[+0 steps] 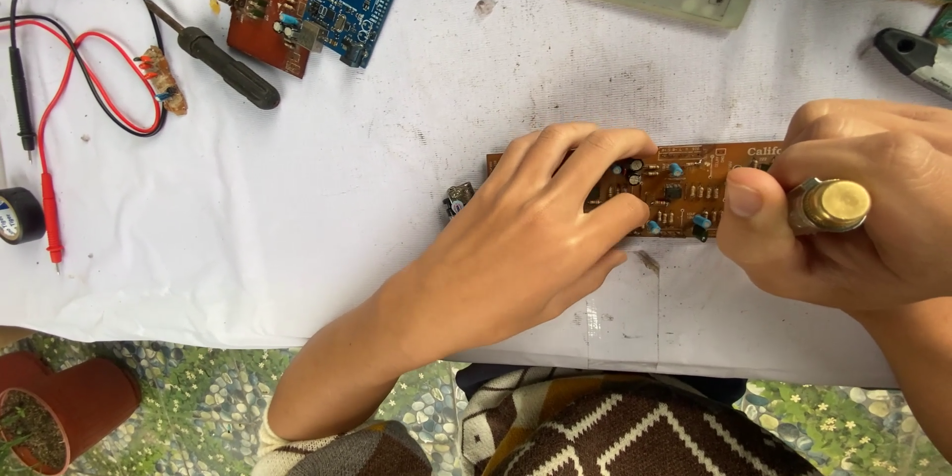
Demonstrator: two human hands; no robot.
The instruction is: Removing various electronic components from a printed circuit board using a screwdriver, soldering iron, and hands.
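Left hand [531,238] flat, fingers [605,154] spread, right hand [853,208] fisted, thumb forward

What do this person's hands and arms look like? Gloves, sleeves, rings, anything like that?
Both the left hand and the right hand are bare: no gloves, and no rings or watch that I can see. The forearms are uncovered too. The only clothing near them is a knitted garment at the bottom edge, brown with cream geometric lines, and a bit of it shows by the left elbow. The nails are short and unpainted.
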